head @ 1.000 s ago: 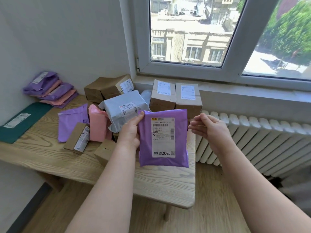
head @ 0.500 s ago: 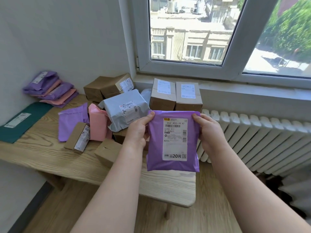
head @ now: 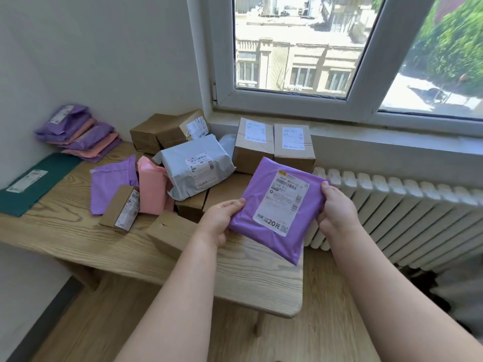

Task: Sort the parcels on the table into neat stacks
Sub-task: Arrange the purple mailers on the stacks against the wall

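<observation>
Purple mailer (head: 277,207), flat poly bag, white shipping label face up, held in the air above the right end of the table (head: 78,231), tilted, one lower corner hanging out past the table's edge toward the radiator (head: 405,218). Left hand (head: 222,220) grips the lower left edge, thumb on top, fingers curled beneath. Right hand (head: 337,207) pinches the right edge, thumb over the film, the other fingers hidden behind it. Bag looks thin and slack, contents not discernible. Just beside the left hand, a plain brown box (head: 170,236) lies near the table's front edge. Beyond it is the unsorted heap: a grey poly bag (head: 196,165) lying on top of brown cartons, a pink mailer (head: 151,189) standing on edge, a loose purple mailer (head: 112,181) behind a small labelled box (head: 120,212) propped at a slant. Two upright cartons (head: 274,147) stand against the sill. Far left, against the wall, sits a mixed stack of purple and pink mailers (head: 78,134), fanned and not square, with a green flat mailer (head: 36,184) in front of it. Judgement: that stack is the likely destination, well apart from the hands, across the heap. Risks: the slick film could slip from a one-handed pinch during the reach; a forearm could clip the propped box or the standing pink mailer and tip them; a bag laid onto the fanned stack off-centre could set the top ones sliding; letting go here might send the bag off the table beside the radiator.
</observation>
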The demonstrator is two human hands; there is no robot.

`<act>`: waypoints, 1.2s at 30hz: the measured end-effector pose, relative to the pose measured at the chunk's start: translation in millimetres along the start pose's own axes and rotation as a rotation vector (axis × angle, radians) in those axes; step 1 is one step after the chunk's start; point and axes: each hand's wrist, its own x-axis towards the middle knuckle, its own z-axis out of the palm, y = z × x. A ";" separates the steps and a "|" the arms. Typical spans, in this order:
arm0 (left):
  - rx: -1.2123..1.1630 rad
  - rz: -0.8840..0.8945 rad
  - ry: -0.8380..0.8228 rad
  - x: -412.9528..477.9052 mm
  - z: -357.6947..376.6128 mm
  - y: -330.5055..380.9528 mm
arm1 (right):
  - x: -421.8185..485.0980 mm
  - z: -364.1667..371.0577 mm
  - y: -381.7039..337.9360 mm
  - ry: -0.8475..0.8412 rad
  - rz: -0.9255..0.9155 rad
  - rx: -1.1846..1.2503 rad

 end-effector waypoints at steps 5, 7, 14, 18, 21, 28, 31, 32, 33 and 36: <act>-0.018 0.039 0.100 6.2 -5.5 -4.3 | -12.3 -12.2 20.7 -0.310 0.282 -0.326; -0.004 0.052 0.132 7.3 -7.7 -9.9 | -12.8 -19.7 31.1 -0.301 0.293 -0.330; 0.474 -0.073 0.103 2.0 -27.1 -62.4 | -5.0 -48.3 61.3 -0.096 0.139 -0.683; 0.833 -0.140 0.168 5.2 -34.5 -110.9 | -1.4 -68.5 100.9 -0.127 0.085 -1.196; 0.980 -0.208 0.083 3.0 -36.3 -142.1 | 0.7 -79.4 132.6 -0.318 0.111 -1.494; 1.717 -0.096 -0.211 -7.9 -41.5 -172.2 | 9.1 -103.0 175.7 -0.544 0.009 -1.886; 1.724 -0.089 -0.218 -3.3 -46.1 -181.7 | 11.4 -108.7 184.2 -0.566 -0.055 -1.965; 1.722 -0.078 -0.214 -1.8 -47.9 -184.5 | 11.4 -108.9 186.1 -0.567 -0.076 -1.992; 1.718 -0.064 -0.209 -0.7 -48.4 -185.5 | 11.9 -108.1 187.0 -0.567 -0.092 -2.012; 1.647 -0.041 -0.154 -0.4 -46.8 -188.1 | 13.1 -105.7 187.8 -0.554 -0.104 -2.024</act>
